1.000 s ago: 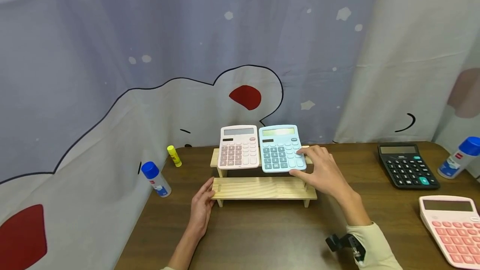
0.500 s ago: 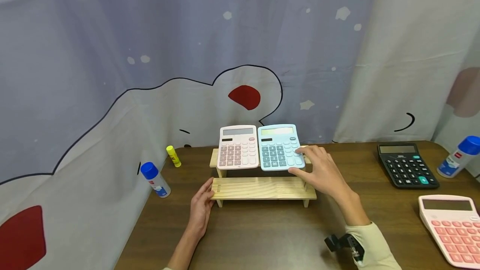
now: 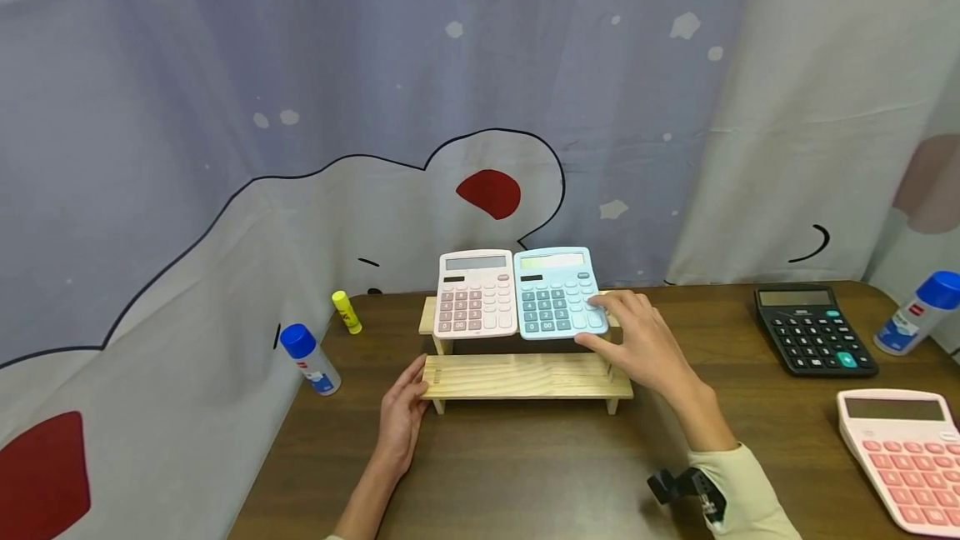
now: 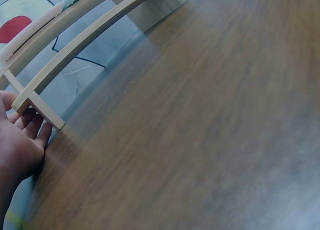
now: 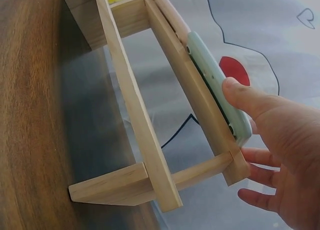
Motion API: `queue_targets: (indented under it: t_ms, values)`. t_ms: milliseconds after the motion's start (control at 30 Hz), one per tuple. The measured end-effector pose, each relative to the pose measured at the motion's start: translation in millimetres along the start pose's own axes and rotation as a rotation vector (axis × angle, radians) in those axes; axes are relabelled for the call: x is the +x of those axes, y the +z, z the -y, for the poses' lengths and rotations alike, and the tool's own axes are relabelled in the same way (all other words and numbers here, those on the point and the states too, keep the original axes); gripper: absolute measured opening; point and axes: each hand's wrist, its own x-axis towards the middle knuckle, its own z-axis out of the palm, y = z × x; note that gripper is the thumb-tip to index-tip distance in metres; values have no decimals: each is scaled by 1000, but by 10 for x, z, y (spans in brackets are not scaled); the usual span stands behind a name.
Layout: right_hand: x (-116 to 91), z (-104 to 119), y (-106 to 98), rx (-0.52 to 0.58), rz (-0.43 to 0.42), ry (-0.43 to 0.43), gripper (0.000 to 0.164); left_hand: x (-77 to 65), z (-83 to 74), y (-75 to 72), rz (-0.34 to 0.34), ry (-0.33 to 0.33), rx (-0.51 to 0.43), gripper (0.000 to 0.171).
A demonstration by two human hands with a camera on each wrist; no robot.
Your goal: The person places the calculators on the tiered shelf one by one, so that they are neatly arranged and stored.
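On the upper shelf of a two-step wooden stand, a light blue calculator lies right beside a pale pink calculator, their edges meeting. My right hand grips the blue one at its lower right corner, thumb at the front edge and index finger on its right side. The right wrist view shows the thumb against that calculator's front edge, other fingers spread below beside the shelf's end. With thumb and fingers, my left hand holds the left end of the lower shelf, seen also in the left wrist view.
A black calculator and a pink calculator lie on the brown table at right, near a blue-capped bottle. Another blue-capped bottle and a small yellow tube stand at left. A printed curtain hangs behind.
The blue calculator has slid slightly left and back, closing the narrow gap to the pale pink one, with my right hand moving along. My left hand stays at the shelf's end.
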Motion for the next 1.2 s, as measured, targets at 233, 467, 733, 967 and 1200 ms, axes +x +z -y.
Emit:
queue_targets:
  t_ms: [233, 467, 733, 967, 1200]
  values:
    - [8, 12, 15, -25, 2, 4, 59, -10, 6, -7, 3, 17, 7, 53]
    - [-2, 10, 34, -27, -8, -8, 58, -6, 1, -8, 5, -7, -5, 53]
    - [-2, 8, 41, -23, -9, -16, 58, -1, -5, -11, 6, -12, 0, 53]
    - [-4, 7, 40, -25, -12, -23, 57, -1, -10, -10, 10, -14, 8, 53]
    - [-5, 8, 34, -24, 2, -16, 58, -4, 3, -3, 10, -1, 5, 53]
